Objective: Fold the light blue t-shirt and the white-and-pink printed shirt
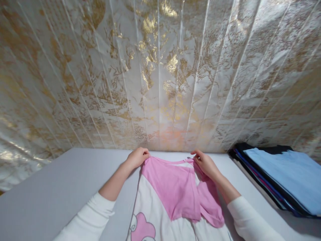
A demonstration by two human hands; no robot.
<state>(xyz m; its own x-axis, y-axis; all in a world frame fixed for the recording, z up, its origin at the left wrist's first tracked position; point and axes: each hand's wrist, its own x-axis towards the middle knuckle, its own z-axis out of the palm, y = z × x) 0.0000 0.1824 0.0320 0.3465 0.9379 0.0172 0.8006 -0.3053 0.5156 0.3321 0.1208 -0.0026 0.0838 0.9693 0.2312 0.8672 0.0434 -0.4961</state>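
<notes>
A pink and white shirt (173, 187) lies on the pale table in front of me, its lower part running out of the bottom of the view. A pink cartoon figure is printed on its white lower left. One pink sleeve is turned inward across the right side. My left hand (139, 156) is closed, pinching the shirt's far left corner. At the far right end of the neckline my right hand (205, 163) grips the fabric between thumb and fingers, with the index finger partly raised. The bunched cloth under its palm is partly hidden.
To the right rests a stack of folded clothes (281, 177), light blue on top, with dark and coloured layers below. The pale table surface (62, 187) meets a shiny gold-and-silver patterned sheet (160, 83) with raised ridges along its far edge.
</notes>
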